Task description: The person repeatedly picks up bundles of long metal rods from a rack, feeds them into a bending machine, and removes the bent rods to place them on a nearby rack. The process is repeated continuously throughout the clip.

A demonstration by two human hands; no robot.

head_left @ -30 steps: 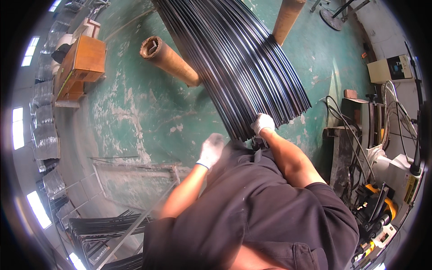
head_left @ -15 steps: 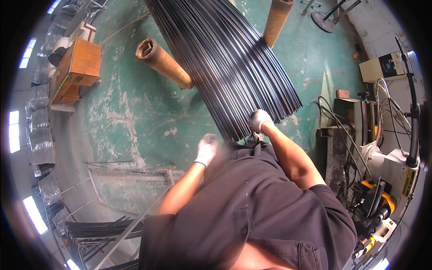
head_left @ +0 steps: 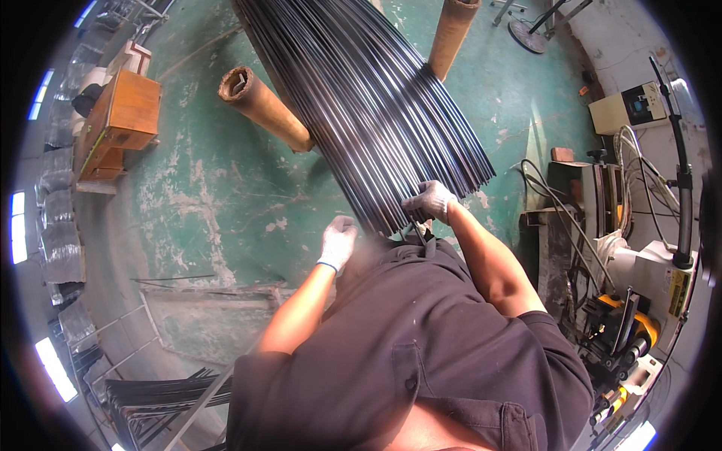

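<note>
- Long, glossy black, slender rods (head_left: 383, 128); right white knit-gloved hand (head_left: 430, 201) at their ends, grip unclear.
- Left white knit-gloved hand (head_left: 338, 243) apart, finger closure unclear.
- Yellow rectangular label (head_left: 679, 294), unreadable.

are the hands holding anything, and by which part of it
The right hand is at the near ends of the black rods; whether it grips any cannot be told. Nothing shows in the left hand.

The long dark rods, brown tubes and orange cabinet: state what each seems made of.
Dark rods: probably metal, glossy, given the bright streaks; plastic remains possible.
Brown tubes: likely cardboard, dull; one open end looks thick and rough.
Orange cabinet: seemingly wood or veneer, smooth, by its warm colour.
</note>
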